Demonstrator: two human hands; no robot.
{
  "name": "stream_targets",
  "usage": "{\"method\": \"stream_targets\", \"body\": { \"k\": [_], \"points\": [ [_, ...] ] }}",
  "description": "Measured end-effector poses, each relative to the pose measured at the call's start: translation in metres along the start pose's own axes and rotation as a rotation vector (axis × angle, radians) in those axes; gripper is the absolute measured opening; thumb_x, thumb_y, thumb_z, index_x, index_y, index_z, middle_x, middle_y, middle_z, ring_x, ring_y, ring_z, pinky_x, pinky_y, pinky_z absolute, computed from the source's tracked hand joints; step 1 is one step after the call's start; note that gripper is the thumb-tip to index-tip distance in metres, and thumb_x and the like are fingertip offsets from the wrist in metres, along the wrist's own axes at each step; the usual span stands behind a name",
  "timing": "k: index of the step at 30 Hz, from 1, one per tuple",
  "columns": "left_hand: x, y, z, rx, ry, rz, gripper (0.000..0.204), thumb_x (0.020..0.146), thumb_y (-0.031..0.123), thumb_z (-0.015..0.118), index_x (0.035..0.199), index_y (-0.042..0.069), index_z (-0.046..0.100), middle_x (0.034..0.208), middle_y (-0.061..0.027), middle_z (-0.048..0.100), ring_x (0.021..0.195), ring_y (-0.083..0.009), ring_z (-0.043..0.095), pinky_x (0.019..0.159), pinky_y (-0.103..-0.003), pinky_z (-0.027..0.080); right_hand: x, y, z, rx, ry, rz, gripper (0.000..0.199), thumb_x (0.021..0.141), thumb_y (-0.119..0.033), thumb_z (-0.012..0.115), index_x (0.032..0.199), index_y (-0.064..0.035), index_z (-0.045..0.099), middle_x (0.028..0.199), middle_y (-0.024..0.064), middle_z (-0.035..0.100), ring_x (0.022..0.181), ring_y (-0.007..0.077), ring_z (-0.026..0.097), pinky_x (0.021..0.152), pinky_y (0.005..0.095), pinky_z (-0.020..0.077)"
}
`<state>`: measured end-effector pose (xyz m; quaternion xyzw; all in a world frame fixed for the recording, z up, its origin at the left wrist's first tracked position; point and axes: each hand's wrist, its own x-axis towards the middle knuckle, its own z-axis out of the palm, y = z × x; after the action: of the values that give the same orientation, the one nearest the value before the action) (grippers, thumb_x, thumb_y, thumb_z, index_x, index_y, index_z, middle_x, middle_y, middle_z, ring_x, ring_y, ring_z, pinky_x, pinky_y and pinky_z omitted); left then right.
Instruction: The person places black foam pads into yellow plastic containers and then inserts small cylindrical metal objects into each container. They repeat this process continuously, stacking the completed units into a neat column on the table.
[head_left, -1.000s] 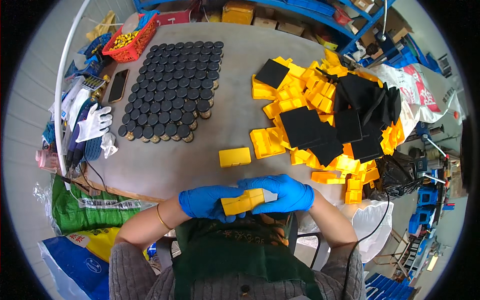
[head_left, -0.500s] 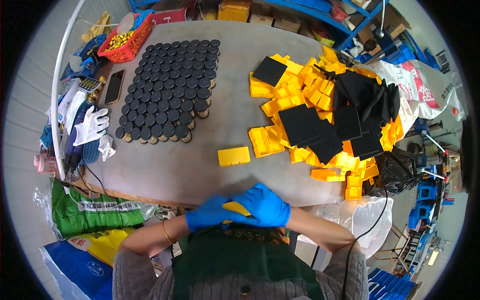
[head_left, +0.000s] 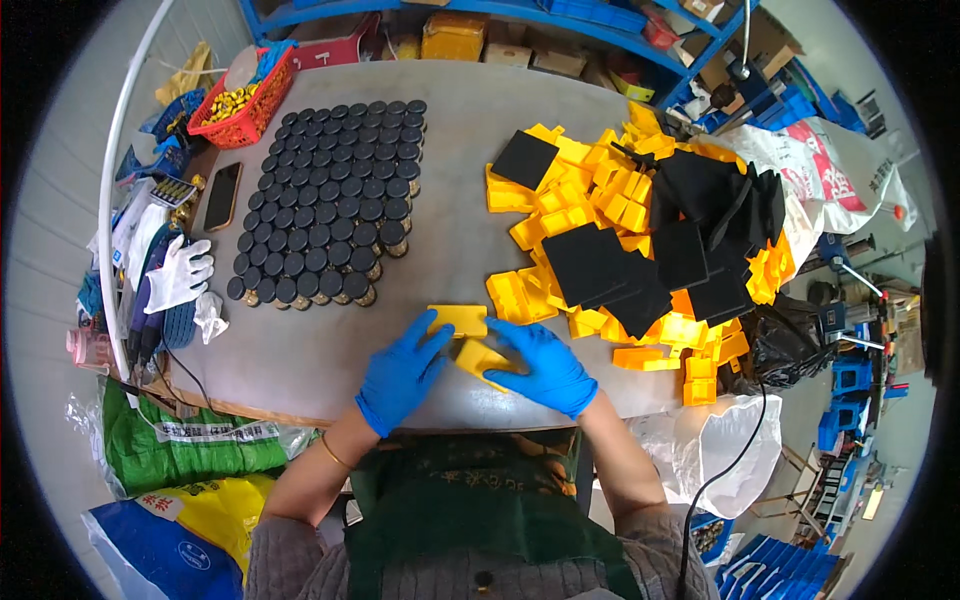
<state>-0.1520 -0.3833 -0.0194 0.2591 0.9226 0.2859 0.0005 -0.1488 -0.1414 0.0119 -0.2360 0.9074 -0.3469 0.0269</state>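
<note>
At the lower centre of the frame, my left hand lies open beside a flat yellow tray on the bench. My right hand grips a second yellow piece. A green printed sack sits lower left, a red basket upper left.

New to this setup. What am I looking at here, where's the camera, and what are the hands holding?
No machine here: a fisheye camera worn on a person's head looks down at their own hands, so straight edges bend. On the grey round table stand rows of small black-capped round jars and a heap of yellow plastic trays and black foam squares. The left hand in a blue glove touches a flat yellow plastic tray. The right hand in a blue glove holds another yellow plastic piece.
</note>
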Motion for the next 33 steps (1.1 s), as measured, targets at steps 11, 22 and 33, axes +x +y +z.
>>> {"method": "stream_targets", "body": {
  "k": [11, 22, 33],
  "points": [
    [0.026, 0.016, -0.002, -0.016, 0.138, 0.099, 0.064, 0.071, 0.013, 0.064, 0.132, 0.011, 0.045, 0.134, -0.0208, 0.038, 0.123, -0.0398, 0.038, 0.101, -0.045, 0.033, -0.025, 0.001, 0.029, -0.057, 0.067, 0.080, 0.041, 0.076, -0.035, 0.069, 0.096, -0.0022, 0.056, 0.087, 0.0192, 0.061, 0.078, 0.0359, 0.059, 0.071, 0.0427, 0.0480],
    [0.020, -0.013, 0.002, -0.098, -0.035, 0.146, 0.079, 0.071, 0.031, 0.075, 0.137, 0.009, 0.036, 0.138, -0.0231, 0.033, 0.123, -0.0404, 0.038, 0.103, -0.044, 0.031, 0.017, -0.012, 0.029, -0.196, 0.330, -0.301, 0.041, 0.076, -0.020, 0.066, 0.114, -0.0087, 0.055, 0.096, 0.0121, 0.061, 0.088, 0.0298, 0.058, 0.074, 0.0386, 0.0479],
    [0.054, 0.006, -0.017, -0.649, -0.094, -0.123, 0.068, 0.079, 0.041, 0.065, 0.133, 0.008, 0.039, 0.126, -0.0198, 0.047, 0.109, -0.0350, 0.052, 0.088, -0.044, 0.046, -0.018, 0.025, 0.008, 0.364, 0.449, 0.333, 0.014, 0.086, -0.018, 0.060, 0.089, -0.0052, 0.065, 0.061, 0.0102, 0.059, 0.052, 0.0218, 0.057, 0.049, 0.0302, 0.0454]
  ]
}}
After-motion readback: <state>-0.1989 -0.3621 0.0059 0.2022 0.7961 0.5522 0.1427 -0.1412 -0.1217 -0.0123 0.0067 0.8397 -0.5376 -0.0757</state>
